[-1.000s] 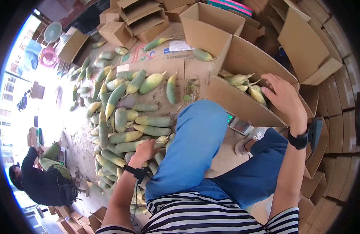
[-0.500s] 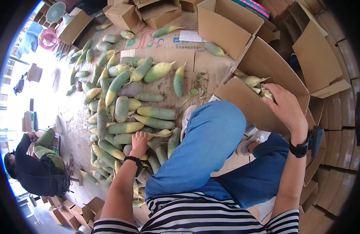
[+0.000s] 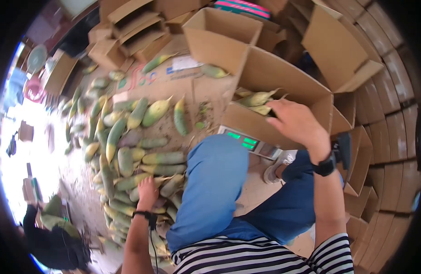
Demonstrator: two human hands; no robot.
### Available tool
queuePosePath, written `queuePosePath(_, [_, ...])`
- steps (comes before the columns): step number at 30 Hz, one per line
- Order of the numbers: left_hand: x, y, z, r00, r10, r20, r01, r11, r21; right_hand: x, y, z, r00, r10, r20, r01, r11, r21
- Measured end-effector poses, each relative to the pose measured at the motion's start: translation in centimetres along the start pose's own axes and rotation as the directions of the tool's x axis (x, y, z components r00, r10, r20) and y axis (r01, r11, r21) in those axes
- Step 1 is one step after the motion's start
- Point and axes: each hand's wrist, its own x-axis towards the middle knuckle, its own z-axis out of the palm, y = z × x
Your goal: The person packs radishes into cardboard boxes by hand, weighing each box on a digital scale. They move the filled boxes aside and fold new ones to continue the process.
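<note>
Over the heap of green-and-yellow radishes, my left hand lies with its fingers stretched across a radish. Nothing shows lifted in it. My right hand reaches over the near wall of an open cardboard box. Its thumb and fingers close around the end of a pale radish, partly hidden by the hand. Another radish lies beside it in the box. Under the box sits a scale with lit green digits.
Open cardboard boxes stand behind, and stacked cartons line the right side. Loose radishes lie on flattened cardboard. My bent knee is between the heap and the scale. Another person crouches at the lower left.
My view has swung, so the box and heap appear further left, and the scale's green digits now show. My right hand stays at the box; my left hand stays on the heap.
</note>
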Motion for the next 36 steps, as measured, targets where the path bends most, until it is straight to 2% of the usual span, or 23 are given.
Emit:
queuePosePath(4, [0.0, 1.8, -7.0, 0.975, -0.112, -0.193, 0.036, 0.933, -0.359, 0.6, -1.5, -0.3, 0.997, 0.015, 0.080, -0.015, 1.000, 0.000])
queuePosePath(5, [0.4, 2.6, -8.8, 0.974, -0.098, -0.204, 0.019, 0.934, -0.357, 0.9, -1.8, -0.3, 0.996, 0.015, 0.088, -0.018, 0.999, 0.039])
queuePosePath(6, [1.0, 3.4, -10.6, 0.967, -0.195, -0.165, 0.029, 0.725, -0.688, 1.0, -1.9, -0.2, 0.995, 0.007, 0.097, -0.015, 0.997, 0.080])
queuePosePath(7, [1.4, 4.3, -12.5, 0.958, -0.273, -0.088, 0.032, 0.405, -0.914, 1.1, -2.0, -0.5, 0.996, 0.006, 0.089, -0.013, 0.997, 0.079])
queuePosePath(8, [1.8, 5.6, -14.6, 0.955, -0.279, -0.095, 0.029, 0.409, -0.912, 1.3, -2.3, -0.6, 0.998, 0.015, 0.068, -0.022, 0.993, 0.118])
queuePosePath(9, [2.3, 7.4, -16.9, 0.938, -0.281, -0.204, -0.080, 0.399, -0.914, 1.6, -2.5, -0.6, 0.999, 0.020, 0.048, -0.027, 0.987, 0.159])
queuePosePath(10, [2.6, 9.1, -19.2, 0.907, -0.283, -0.312, -0.188, 0.390, -0.901, 1.8, -2.6, -0.7, 0.999, 0.009, 0.041, -0.016, 0.986, 0.165])
queuePosePath(11, [2.9, 10.8, -21.5, 0.903, -0.288, -0.319, -0.191, 0.397, -0.898, 1.8, -2.6, -0.9, 1.000, 0.011, 0.018, -0.016, 0.962, 0.273])
queuePosePath(13, [3.4, 14.1, -25.7, 0.839, -0.208, -0.503, -0.444, 0.273, -0.854, 1.9, -2.6, -1.8, 1.000, 0.022, -0.017, -0.014, 0.928, 0.372])
queuePosePath(15, [3.5, 16.3, -28.5, 0.801, -0.164, -0.575, -0.521, 0.281, -0.806, 1.6, -3.1, -3.2, 0.999, -0.024, 0.027, 0.004, 0.824, 0.566])
queuePosePath(16, [3.6, 17.3, -29.5, 0.762, -0.128, -0.635, -0.584, 0.286, -0.760, 1.4, -3.4, -4.1, 1.000, -0.012, 0.016, 0.001, 0.827, 0.562])
queuePosePath(18, [3.9, 19.3, -31.1, 0.698, -0.085, -0.711, -0.662, 0.300, -0.686, 1.1, -4.2, -5.4, 0.964, -0.020, 0.265, -0.216, 0.525, 0.823])
queuePosePath(20, [4.1, 21.5, -33.0, 0.370, 0.332, -0.868, -0.772, 0.630, -0.088, 0.6, -5.0, -4.8, 0.930, -0.078, 0.359, -0.346, 0.144, 0.927])
queuePosePath(21, [5.2, 22.7, -33.2, 0.203, 0.430, -0.880, -0.858, 0.511, 0.051, 0.3, -5.6, -5.1, 0.924, -0.151, 0.350, -0.351, 0.023, 0.936])
queuePosePath(22, [5.3, 23.2, -33.6, 0.215, 0.569, -0.794, -0.868, 0.485, 0.112, 0.2, -5.6, -4.8, 0.881, -0.276, 0.383, -0.426, -0.115, 0.897])
queuePosePath(24, [5.8, 25.7, -34.0, 0.180, 0.732, -0.657, -0.816, 0.484, 0.315, -0.5, -6.3, -4.5, 0.952, -0.124, 0.280, -0.300, -0.186, 0.936])
queuePosePath(25, [5.9, 26.5, -34.1, 0.172, 0.735, -0.656, -0.819, 0.477, 0.318, -0.6, -6.0, -4.1, 0.954, -0.116, 0.277, -0.295, -0.186, 0.937])
queuePosePath(27, [5.8, 27.6, -34.2, 0.324, 0.728, -0.604, -0.833, 0.522, 0.183, -0.8, -5.3, -3.1, 0.967, -0.012, 0.253, -0.239, -0.370, 0.898])
queuePosePath(28, [5.5, 27.7, -34.5, 0.321, 0.730, -0.604, -0.835, 0.519, 0.182, -1.0, -4.7, -3.5, 0.967, -0.008, 0.253, -0.238, -0.370, 0.898])
queuePosePath(30, [4.6, 27.6, -35.0, 0.455, 0.664, -0.593, -0.806, 0.591, 0.044, -1.5, -2.8, -4.8, 0.951, 0.167, 0.259, -0.231, -0.171, 0.958])
queuePosePath(33, [3.9, 26.4, -33.1, 0.534, 0.685, -0.496, -0.786, 0.618, 0.008, -2.0, 0.4, -4.5, 0.941, 0.287, 0.178, -0.181, -0.017, 0.983])
queuePosePath(34, [3.7, 26.0, -32.3, 0.568, 0.699, -0.435, -0.776, 0.631, 0.001, -2.0, 1.6, -4.2, 0.951, 0.287, 0.111, -0.140, 0.081, 0.987])
queuePosePath(36, [3.4, 25.7, -30.8, 0.596, 0.688, -0.415, -0.766, 0.641, -0.037, -2.2, 3.5, -4.5, 0.915, 0.383, 0.128, -0.263, 0.323, 0.909])
